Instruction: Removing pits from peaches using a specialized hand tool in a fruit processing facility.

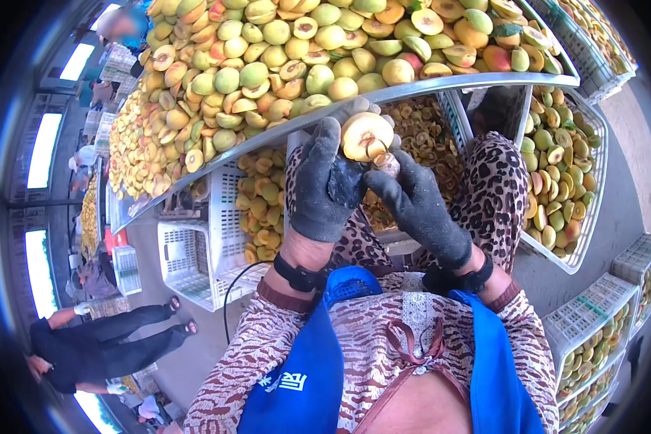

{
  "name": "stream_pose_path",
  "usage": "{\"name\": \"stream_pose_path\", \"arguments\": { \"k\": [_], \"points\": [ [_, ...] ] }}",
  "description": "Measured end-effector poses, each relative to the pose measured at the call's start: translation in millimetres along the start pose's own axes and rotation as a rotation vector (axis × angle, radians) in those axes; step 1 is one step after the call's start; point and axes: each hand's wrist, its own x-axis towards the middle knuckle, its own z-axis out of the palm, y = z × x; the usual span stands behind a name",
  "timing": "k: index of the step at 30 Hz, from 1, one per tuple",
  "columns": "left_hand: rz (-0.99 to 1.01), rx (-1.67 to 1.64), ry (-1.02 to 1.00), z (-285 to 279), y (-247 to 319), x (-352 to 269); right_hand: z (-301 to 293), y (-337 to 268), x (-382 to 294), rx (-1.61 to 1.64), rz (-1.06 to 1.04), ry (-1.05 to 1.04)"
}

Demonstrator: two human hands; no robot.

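Observation:
In a dark grey work glove, my left hand grips a peach half with its cut face towards me. A black patch covers part of that glove's palm. My right hand, gloved alike, is shut on a small pitting tool with a rounded handle. The tool's thin wire loop lies against the brown pit cavity of the half. Both hands are held above my lap, just below the rim of a metal-edged table. Heaped on it are whole and halved peaches.
Below my hands, a crate holds brown-yellow scraps. Crates of peach halves stand left and right. White plastic crates stand on the floor at left; stacked crates are at lower right. A person in dark clothes stands at left.

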Motion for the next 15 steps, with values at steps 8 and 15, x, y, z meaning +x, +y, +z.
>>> {"name": "stream_pose_path", "arguments": {
  "k": [8,15],
  "points": [
    [0.008,-0.005,0.093,14.2,-15.4,9.3,4.5,4.6,6.6,0.224,-0.094,0.122],
    [0.142,0.542,0.207,19.0,-23.0,12.9,-0.3,25.3,12.6,-0.054,-0.253,0.132]
  ]
}}
